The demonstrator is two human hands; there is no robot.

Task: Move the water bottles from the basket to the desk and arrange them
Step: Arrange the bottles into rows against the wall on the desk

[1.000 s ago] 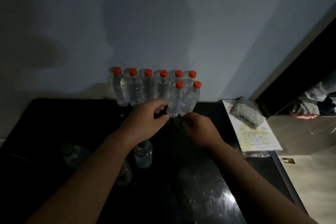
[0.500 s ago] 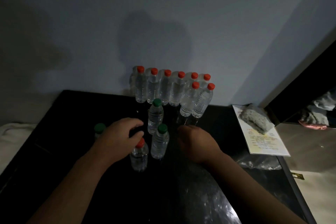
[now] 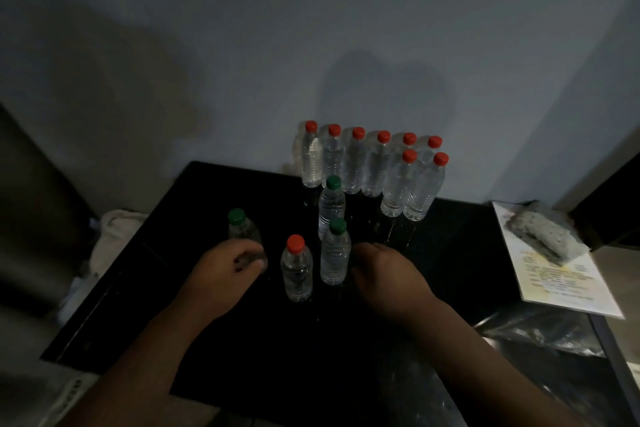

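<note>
Head view, dim light.

The left hand (image 3: pixel 221 274) has its fingers curled round the lower body of a small green-capped bottle (image 3: pixel 242 234). The bottle stands upright on the black desk (image 3: pixel 450 253), with only its cap and shoulder showing above the knuckles.

The right hand (image 3: pixel 388 274) has its fingers curled downward and the tips hidden. Cannot tell whether it grasps anything or touches the bottle next to it.

Between the hands:
- Just right of the left grip stands a short red-capped bottle (image 3: pixel 296 270), upright and apart from both hands.
- On that bottle's right, just beside the right knuckles, stands a second green-capped bottle (image 3: pixel 335 255).
- Directly beyond that one, farther from the hands, stands a third green-capped bottle (image 3: pixel 331 206).

Well beyond both hands, against the wall, a back row of six red-capped bottles (image 3: pixel 353 163) stands upright, shoulder to shoulder. A front pair (image 3: pixel 412 191), also red-capped and touching each other, stands before the row's right end.

All bottles are clear and capped, and their contents are transparent. The fill level is not readable.

Right of the right hand, at the desk edge, a printed sheet (image 3: pixel 571 284) carries a grey cloth lump (image 3: pixel 543 239). Crumpled clear plastic (image 3: pixel 540 329) lies nearer the camera. Left of the left grip, off the desk, lies a pale cloth (image 3: pixel 114 236).
</note>
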